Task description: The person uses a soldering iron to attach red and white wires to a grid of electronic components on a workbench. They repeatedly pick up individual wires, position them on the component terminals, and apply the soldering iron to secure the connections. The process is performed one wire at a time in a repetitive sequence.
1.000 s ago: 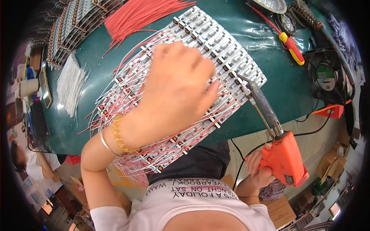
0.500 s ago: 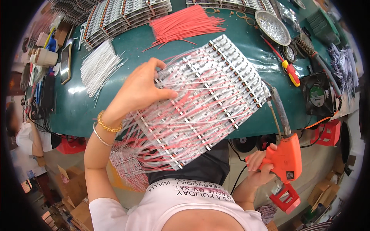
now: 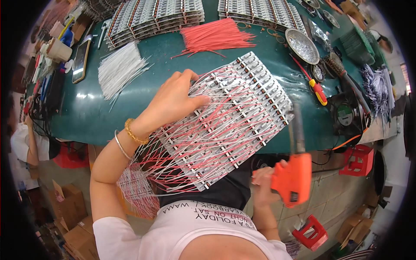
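Note:
A panel of many small circuit boards (image 3: 265, 93) lies tilted across the near edge of the table. Red and white wires (image 3: 216, 125) run over much of it and trail off at its lower left. My left hand (image 3: 175, 96) is closed on the panel's upper left edge, thumb over the wires. In my right hand (image 3: 263, 184) is an orange soldering gun (image 3: 292, 180), gripped by its handle and smeared by motion. Its metal barrel points up beside the panel's right corner; whether the tip touches is too blurred to tell.
Red wires (image 3: 216, 37) and white wires (image 3: 121, 71) lie behind the panel, with stacked board panels (image 3: 156, 19) farther back. To the right are a metal dish (image 3: 302, 47), a red-yellow screwdriver (image 3: 318, 92) and a black fan (image 3: 345, 113). A phone (image 3: 81, 60) lies left.
The soldering gun has swung left with my right hand, its barrel now more upright. My left hand keeps its hold on the panel. The whole view has shifted slightly.

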### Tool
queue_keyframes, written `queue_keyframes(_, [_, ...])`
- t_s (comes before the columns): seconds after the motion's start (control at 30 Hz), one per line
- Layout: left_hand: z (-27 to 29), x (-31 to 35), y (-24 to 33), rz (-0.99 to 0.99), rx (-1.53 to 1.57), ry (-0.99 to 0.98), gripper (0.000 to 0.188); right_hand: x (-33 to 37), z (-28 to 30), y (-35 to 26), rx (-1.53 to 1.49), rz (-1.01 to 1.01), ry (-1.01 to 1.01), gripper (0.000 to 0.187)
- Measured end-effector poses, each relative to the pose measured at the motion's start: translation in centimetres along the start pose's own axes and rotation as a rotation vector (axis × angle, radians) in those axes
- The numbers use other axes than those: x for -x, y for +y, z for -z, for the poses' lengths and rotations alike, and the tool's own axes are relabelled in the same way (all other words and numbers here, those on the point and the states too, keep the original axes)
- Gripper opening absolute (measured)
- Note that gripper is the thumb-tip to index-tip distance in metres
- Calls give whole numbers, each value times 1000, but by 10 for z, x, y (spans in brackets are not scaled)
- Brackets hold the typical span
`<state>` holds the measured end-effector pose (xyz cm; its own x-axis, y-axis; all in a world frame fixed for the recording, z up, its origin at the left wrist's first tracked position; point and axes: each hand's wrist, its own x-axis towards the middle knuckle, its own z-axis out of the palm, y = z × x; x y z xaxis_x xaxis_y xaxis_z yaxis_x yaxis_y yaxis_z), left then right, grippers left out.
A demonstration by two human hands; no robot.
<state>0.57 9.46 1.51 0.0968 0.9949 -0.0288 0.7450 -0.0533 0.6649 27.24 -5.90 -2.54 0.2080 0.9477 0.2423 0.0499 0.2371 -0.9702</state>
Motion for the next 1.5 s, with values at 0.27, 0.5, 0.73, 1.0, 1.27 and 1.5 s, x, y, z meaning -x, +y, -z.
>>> queue_keyframes(0.27, [-18, -6, 0, 18, 256, 39, 37, -4, -5, 26, 518, 101, -236, 4])
queue_keyframes(0.5, [11, 54, -4, 30, 632, 322, 20, -14, 10, 50, 153, 227, 0, 27])
queue_keyframes(0.73, [109, 270, -170, 400, 599, 1116, 24, -59, 10, 11, -11, 411, 217, 36])
queue_keyframes(1.0, [-22, 488, -299, 916, 523, 1222, 9, -86, 23, 6, -34, 411, 203, 14])
queue_keyframes(1.27, [-117, 416, -341, 1084, 650, 1081, 9, -87, 4, 5, 14, 312, 187, 34])
queue_keyframes(1.5, [85, 300, -240, 717, -33, 1062, 47, -84, 15, 12, 66, 270, 226, 37])
